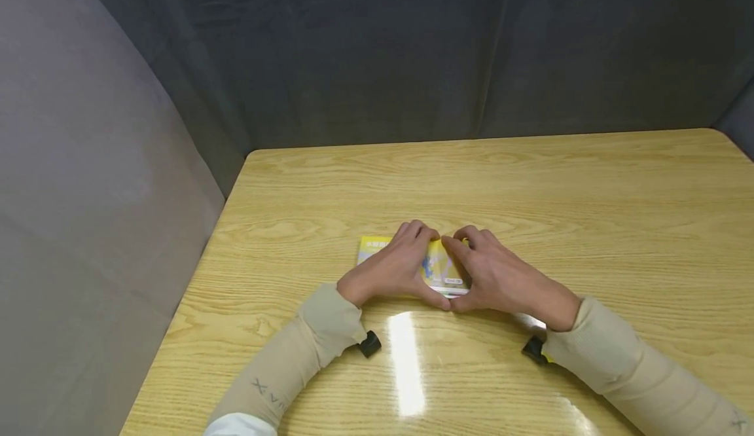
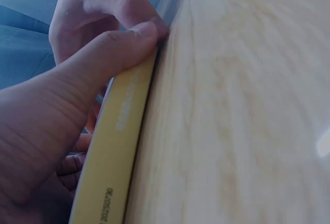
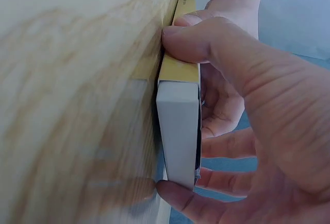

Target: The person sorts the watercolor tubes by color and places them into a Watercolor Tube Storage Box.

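Observation:
A flat yellow cardboard box (image 1: 438, 266) with a printed top lies on the wooden table. My left hand (image 1: 403, 260) arches over its middle, thumb at the near side and fingers at the far edge. Close beside it, my right hand (image 1: 501, 275) grips the box's right part the same way; the two thumbs meet at the near side. In the left wrist view, the box's yellow side (image 2: 111, 147) carries a printed number. A white end of the box (image 3: 178, 126) shows in the right wrist view, with a fingertip of the right hand at its far corner.
The wooden table (image 1: 530, 187) reaches back to a dark curtain (image 1: 365, 56). A grey panel (image 1: 100, 226) stands along the left side. Black wrist-worn pieces sit under both sleeves, the left one (image 1: 370, 344) and the right one (image 1: 535, 349), low over the table.

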Demonstrator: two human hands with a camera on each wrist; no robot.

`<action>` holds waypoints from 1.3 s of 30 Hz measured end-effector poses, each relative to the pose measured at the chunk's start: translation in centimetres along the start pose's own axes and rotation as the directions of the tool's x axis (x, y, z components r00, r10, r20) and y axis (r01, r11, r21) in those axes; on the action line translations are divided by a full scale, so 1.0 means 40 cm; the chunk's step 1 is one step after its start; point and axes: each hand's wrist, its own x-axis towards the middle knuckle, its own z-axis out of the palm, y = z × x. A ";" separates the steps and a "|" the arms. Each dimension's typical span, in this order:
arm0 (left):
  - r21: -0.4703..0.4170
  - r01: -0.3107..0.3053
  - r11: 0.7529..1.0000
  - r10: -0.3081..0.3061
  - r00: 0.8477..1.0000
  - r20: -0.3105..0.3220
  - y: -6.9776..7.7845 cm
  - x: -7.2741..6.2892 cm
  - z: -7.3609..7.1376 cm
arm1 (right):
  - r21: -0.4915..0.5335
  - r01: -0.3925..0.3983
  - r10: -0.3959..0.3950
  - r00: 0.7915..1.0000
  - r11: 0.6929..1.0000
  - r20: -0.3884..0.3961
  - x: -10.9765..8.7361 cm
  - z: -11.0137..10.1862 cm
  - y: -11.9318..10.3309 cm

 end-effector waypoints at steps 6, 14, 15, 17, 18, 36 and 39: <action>-0.042 0.015 0.999 -0.016 1.000 -0.009 0.004 0.014 0.008 | 0.001 0.003 -0.003 1.000 1.000 0.015 0.003 -0.004 -0.006; -0.026 -0.001 1.000 0.001 1.000 0.005 0.022 0.037 0.016 | 0.024 0.084 -0.085 0.996 0.996 0.028 -0.003 -0.013 -0.013; -0.024 -0.001 1.000 0.001 1.000 0.005 0.024 0.039 0.017 | 0.034 0.078 -0.079 0.996 0.996 0.031 -0.005 -0.015 -0.010; -0.020 0.000 1.000 0.000 1.000 0.008 0.027 0.042 0.019 | 0.044 0.062 -0.064 0.997 0.997 0.047 -0.007 -0.018 -0.002; -0.017 0.002 1.000 -0.002 1.000 0.009 0.029 0.044 0.020 | 0.044 0.055 -0.057 0.997 0.998 0.054 -0.008 -0.019 0.002; 0.046 -0.026 0.999 0.022 0.997 0.077 0.002 0.022 0.038 | 0.108 -0.011 -0.007 0.986 0.994 0.165 -0.041 -0.014 0.095; -0.001 -0.011 1.000 0.011 0.999 0.049 -0.027 -0.008 0.025 | 0.131 -0.035 0.011 0.983 0.991 0.182 -0.053 -0.014 0.114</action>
